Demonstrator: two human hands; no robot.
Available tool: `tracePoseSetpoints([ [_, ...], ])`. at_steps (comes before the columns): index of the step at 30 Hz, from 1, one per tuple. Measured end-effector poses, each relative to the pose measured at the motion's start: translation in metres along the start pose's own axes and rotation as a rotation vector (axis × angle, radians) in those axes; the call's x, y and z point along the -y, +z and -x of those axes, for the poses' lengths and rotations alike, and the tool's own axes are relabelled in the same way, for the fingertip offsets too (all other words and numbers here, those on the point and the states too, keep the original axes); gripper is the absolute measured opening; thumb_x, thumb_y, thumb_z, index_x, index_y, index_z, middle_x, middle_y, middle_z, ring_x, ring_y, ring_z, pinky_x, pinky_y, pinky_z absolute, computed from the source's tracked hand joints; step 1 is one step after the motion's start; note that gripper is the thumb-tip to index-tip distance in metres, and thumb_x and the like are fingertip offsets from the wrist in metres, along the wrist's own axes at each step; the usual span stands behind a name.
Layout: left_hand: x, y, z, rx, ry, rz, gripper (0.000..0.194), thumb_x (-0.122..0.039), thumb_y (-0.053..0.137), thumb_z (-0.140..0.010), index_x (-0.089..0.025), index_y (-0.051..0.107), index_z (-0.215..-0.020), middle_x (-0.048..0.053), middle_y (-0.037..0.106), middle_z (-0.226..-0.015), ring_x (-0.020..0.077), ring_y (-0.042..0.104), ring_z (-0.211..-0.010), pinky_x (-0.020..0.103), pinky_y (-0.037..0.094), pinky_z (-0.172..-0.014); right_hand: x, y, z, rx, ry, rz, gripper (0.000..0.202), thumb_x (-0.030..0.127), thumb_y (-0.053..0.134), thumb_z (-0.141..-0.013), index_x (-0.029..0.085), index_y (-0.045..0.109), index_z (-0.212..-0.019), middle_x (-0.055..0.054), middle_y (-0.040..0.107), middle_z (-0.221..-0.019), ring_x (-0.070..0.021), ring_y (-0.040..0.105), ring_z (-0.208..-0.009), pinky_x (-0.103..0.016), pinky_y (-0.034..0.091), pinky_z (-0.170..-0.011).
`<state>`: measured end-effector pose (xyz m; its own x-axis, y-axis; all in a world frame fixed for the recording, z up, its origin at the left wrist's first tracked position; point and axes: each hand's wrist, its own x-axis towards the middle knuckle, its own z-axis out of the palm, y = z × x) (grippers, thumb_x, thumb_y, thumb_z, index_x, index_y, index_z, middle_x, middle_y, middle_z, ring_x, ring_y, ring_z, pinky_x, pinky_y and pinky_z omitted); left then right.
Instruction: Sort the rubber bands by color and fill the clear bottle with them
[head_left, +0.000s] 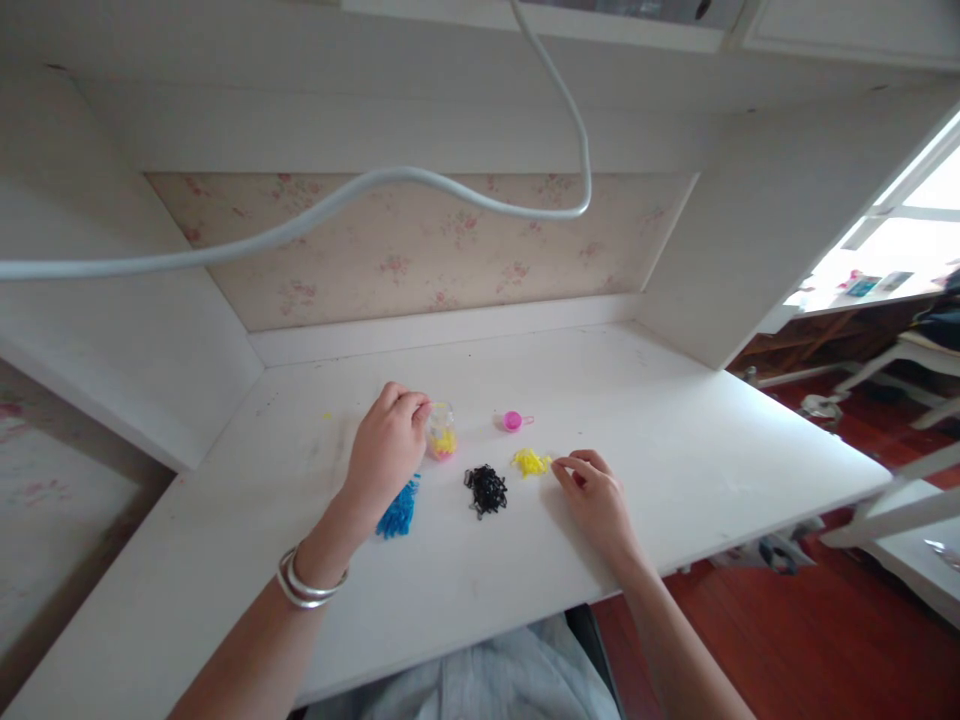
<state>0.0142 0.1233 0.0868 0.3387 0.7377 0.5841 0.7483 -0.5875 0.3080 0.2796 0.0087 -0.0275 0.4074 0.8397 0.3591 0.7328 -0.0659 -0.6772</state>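
Observation:
A small clear jar [442, 432] stands on the desk, with yellow bits and something pink low in it. My left hand [388, 440] is pinched at the jar's mouth, a thin yellow rubber band showing at the fingertips. Below that hand lies a pile of blue rubber bands [397, 512], partly hidden by the wrist. Black rubber bands [487, 491] are heaped in the middle. My right hand [596, 500] has its thumb and finger closed at the right edge of a small yellow rubber band pile [531, 462]; what they pinch is too small to tell.
Behind the yellow pile lies a round pink lid [513, 421] with a loop. A white cable [405, 175] hangs across the upper view. White side panels and a floral back wall [450, 250] enclose the desk [675, 430]. A chair [907, 350] stands far right.

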Motion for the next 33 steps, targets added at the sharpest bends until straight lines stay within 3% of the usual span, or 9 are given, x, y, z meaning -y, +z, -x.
tracePoseSetpoints([
  [7,0.004,0.012,-0.002,0.045,-0.004,-0.006,0.022,-0.025,0.045,-0.091,-0.022,0.066,-0.088,0.002,0.059,-0.090,0.0153,0.059,-0.080,0.025,0.044,-0.076,0.005,-0.003,0.000,-0.009,0.021,-0.008,0.040,0.050,0.046,-0.087,0.020,0.072,-0.085,-0.006,0.061,-0.097,-0.0119,0.054,-0.060,-0.029,0.044,-0.064],
  [14,0.003,-0.002,0.012,-0.028,-0.023,0.104,0.025,-0.029,0.042,-0.093,-0.020,0.065,-0.093,0.003,0.059,-0.089,0.0143,0.058,-0.082,0.024,0.043,-0.076,0.016,-0.001,-0.002,-0.068,0.065,-0.132,0.038,0.051,0.051,-0.085,0.020,0.072,-0.084,-0.006,0.060,-0.095,-0.0117,0.053,-0.062,-0.029,0.045,-0.063],
  [17,0.002,-0.006,0.030,-0.007,-0.056,0.201,0.023,-0.032,0.044,-0.093,-0.020,0.064,-0.092,0.002,0.059,-0.088,0.0139,0.057,-0.082,0.024,0.043,-0.074,0.038,0.003,-0.007,-0.072,0.027,-0.248,0.034,0.050,0.055,-0.083,0.020,0.071,-0.083,-0.005,0.059,-0.091,-0.0108,0.050,-0.061,-0.026,0.043,-0.056],
  [25,0.007,0.010,0.074,0.281,-0.130,0.372,0.027,-0.033,0.041,-0.093,-0.021,0.064,-0.088,0.001,0.063,-0.080,0.0138,0.057,-0.072,0.025,0.042,-0.068,0.122,0.024,-0.048,0.081,-0.116,-0.486,0.023,0.042,0.060,-0.081,0.021,0.071,-0.080,-0.003,0.060,-0.091,-0.0105,0.052,-0.068,-0.024,0.042,-0.059],
  [33,0.013,0.013,0.083,0.304,-0.145,0.428,0.026,-0.030,0.041,-0.092,-0.020,0.065,-0.087,0.002,0.065,-0.080,0.0139,0.056,-0.071,0.025,0.042,-0.067,0.150,0.055,-0.073,0.140,-0.192,-0.451,0.022,0.039,0.059,-0.081,0.022,0.072,-0.081,-0.003,0.061,-0.091,-0.0107,0.052,-0.069,-0.025,0.043,-0.063],
])
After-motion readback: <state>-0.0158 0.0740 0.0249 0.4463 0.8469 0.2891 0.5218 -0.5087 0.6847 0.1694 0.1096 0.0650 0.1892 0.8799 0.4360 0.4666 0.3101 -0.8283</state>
